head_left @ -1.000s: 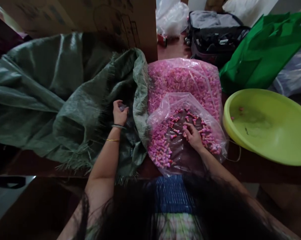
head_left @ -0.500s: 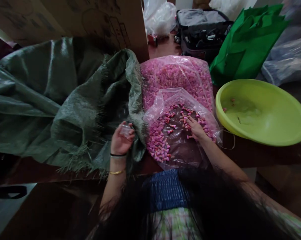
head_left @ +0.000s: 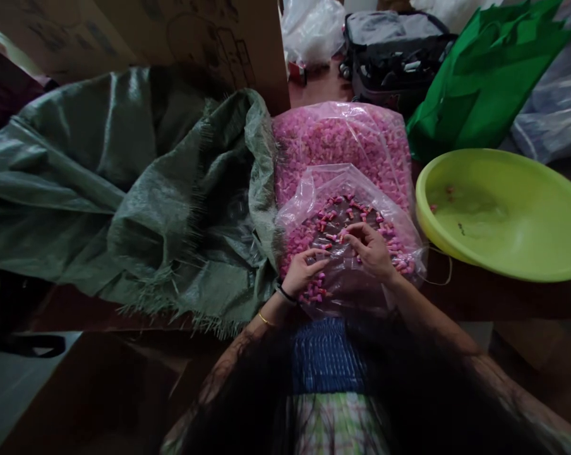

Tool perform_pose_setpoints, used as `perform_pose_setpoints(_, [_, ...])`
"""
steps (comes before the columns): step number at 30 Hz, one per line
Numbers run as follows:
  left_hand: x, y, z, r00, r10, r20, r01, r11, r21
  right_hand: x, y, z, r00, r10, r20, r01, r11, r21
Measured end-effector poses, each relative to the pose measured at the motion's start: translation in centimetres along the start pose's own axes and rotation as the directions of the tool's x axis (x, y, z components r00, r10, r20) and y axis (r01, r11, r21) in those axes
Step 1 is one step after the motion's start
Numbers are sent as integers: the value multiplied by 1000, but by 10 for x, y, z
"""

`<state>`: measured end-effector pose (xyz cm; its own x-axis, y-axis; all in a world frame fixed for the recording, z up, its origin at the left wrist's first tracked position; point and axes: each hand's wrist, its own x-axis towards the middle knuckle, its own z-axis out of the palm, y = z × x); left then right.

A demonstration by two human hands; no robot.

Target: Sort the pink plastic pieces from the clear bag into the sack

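Head view: near the front edge of the worktop (head_left: 479,303), the right hand (head_left: 374,256) pinches a small pink piece (head_left: 343,236) above clear plastic (head_left: 356,294); the left hand (head_left: 305,273) curves just beside it, and whether it grips anything I cannot tell. Many loose pieces remain along both sides of the plastic, a packed bag (head_left: 347,136) lies behind, and only a few specks show in the yellow-green basin (head_left: 527,221) at right. A rumpled woven sack (head_left: 53,189) crowds the left, a carton (head_left: 191,38) behind it.
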<state>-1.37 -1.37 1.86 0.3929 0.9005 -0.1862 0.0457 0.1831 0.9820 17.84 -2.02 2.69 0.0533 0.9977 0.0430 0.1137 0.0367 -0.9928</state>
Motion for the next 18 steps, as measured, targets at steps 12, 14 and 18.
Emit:
perform_pose_setpoints(12, [-3,-17,-4,984,168,52,-171,842,512,-23,7,0,854,-116,508,352,848,-397])
perform_pose_setpoints(14, [-3,-19,-2,984,180,16,-161,832,531,-20,6,0,861,-92,501,311,874,-373])
perform_pose_setpoints(18, [7,-13,8,989,144,16,-142,942,305,-8,5,-1,884,-80,461,193,960,-203])
